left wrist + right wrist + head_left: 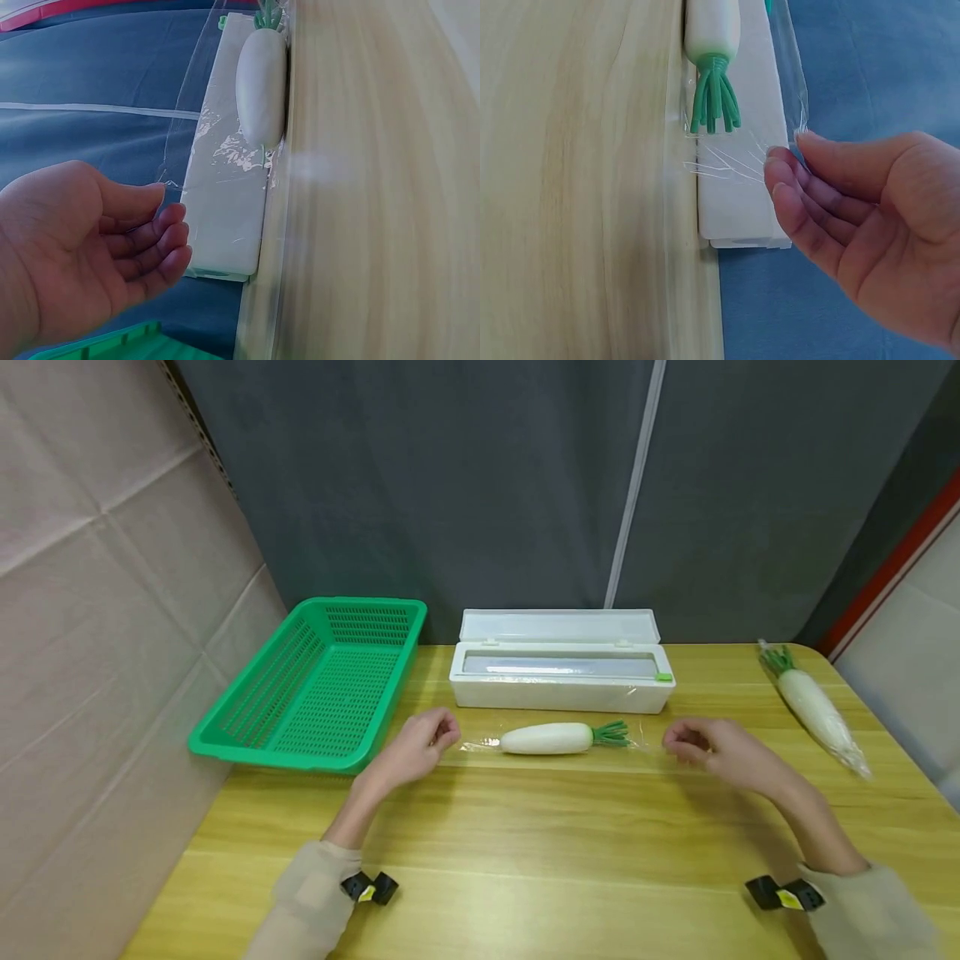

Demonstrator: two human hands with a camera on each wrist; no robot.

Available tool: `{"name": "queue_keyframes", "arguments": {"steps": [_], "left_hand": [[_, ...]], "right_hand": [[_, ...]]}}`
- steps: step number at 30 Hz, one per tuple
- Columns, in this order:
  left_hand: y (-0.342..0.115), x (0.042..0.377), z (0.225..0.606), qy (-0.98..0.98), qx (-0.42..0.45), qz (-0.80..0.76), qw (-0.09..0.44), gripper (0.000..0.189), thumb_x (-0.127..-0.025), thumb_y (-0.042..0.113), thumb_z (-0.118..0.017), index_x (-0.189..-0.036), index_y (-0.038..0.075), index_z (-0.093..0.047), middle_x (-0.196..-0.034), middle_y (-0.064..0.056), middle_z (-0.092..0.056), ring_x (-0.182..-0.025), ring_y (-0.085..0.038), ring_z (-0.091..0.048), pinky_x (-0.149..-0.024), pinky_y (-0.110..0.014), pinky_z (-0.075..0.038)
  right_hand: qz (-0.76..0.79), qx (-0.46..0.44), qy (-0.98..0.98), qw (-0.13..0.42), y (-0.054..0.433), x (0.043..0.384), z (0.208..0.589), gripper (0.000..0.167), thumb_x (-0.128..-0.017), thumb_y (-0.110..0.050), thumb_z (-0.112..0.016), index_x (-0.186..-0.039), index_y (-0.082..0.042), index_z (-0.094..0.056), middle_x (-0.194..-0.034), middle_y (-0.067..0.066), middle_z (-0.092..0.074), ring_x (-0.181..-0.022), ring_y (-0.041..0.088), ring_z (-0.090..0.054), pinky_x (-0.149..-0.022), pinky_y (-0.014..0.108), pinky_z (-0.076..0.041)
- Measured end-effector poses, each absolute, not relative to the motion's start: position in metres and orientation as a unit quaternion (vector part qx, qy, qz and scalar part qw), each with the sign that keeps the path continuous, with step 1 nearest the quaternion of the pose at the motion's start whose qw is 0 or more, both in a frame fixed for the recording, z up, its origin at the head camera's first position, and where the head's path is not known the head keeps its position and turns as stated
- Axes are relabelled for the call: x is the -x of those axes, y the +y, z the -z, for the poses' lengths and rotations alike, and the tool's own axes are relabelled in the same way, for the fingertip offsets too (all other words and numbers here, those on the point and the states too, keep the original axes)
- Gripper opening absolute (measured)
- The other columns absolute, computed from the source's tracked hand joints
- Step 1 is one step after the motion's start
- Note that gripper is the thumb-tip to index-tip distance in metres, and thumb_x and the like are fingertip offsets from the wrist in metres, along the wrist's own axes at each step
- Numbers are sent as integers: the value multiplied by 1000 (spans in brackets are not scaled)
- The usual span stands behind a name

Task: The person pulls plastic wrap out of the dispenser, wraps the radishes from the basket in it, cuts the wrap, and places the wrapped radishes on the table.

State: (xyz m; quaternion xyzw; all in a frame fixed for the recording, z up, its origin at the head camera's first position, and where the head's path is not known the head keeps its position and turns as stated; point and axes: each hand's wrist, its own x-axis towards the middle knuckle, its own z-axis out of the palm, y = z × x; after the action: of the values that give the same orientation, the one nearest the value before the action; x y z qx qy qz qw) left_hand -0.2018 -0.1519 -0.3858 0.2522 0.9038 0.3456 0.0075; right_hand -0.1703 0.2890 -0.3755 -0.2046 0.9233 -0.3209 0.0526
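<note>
A white radish [546,738] with green stems lies sideways on the table in front of a white cling film dispenser [562,697], whose lid stands up. Clear cling film [480,745] spreads around the radish and reaches both sides. My left hand [422,743] is left of the radish; in the left wrist view its thumb and fingers pinch an edge of the film [174,184]. To the right, past the stems, my right hand [716,747] pinches the opposite edge of the film [801,112]. Neither hand touches the radish.
A green plastic basket [330,689] stands at the left, close to my left forearm. At the far right lies another white radish [817,710] wrapped in clear film. A dark curtain [450,485] hangs behind the wooden table [540,868].
</note>
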Motion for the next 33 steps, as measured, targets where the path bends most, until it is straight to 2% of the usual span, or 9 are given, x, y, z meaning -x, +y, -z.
{"name": "queue_keyframes", "arguments": {"steps": [5,12,20,27,33], "left_hand": [[-150,209,387,905,-243,-350,-2,6,-100,5,-61,-94,4,-60,-82,-2,-55,-74,-16,-51,-67,-29,-49],[-148,218,390,908,-240,-341,-28,5,-99,3,-62,-95,0,-61,-82,-4,-58,-74,-17,-52,-67,-29,-50],[-146,231,400,914,-218,-340,-46,6,-97,3,-64,-97,-3,-64,-84,-8,-64,-77,-18,-59,-71,-29,-54],[-139,243,408,914,-186,-357,-51,4,-95,0,-64,-97,-3,-65,-87,-10,-65,-79,-21,-62,-74,-31,-56],[-135,249,412,915,-155,-372,-35,5,-94,0,-65,-97,-3,-66,-88,-10,-66,-80,-21,-62,-75,-30,-56]], "right_hand": [[327,185,926,33,289,175,377,7,-97,2,-62,-102,0,-67,-88,5,-66,-77,16,-60,-63,26,-51],[325,157,933,9,285,185,382,10,-99,-8,-65,-102,0,-69,-85,5,-68,-74,15,-60,-62,25,-50],[319,148,936,-35,282,199,393,11,-97,-9,-68,-98,1,-71,-83,3,-70,-74,12,-60,-65,24,-49],[327,114,937,-47,280,207,404,14,-98,-12,-67,-100,1,-72,-86,6,-70,-78,15,-61,-67,25,-49],[355,91,928,-63,278,211,410,16,-100,-12,-65,-99,2,-72,-78,5,-70,-69,10,-59,-60,22,-46]]}}
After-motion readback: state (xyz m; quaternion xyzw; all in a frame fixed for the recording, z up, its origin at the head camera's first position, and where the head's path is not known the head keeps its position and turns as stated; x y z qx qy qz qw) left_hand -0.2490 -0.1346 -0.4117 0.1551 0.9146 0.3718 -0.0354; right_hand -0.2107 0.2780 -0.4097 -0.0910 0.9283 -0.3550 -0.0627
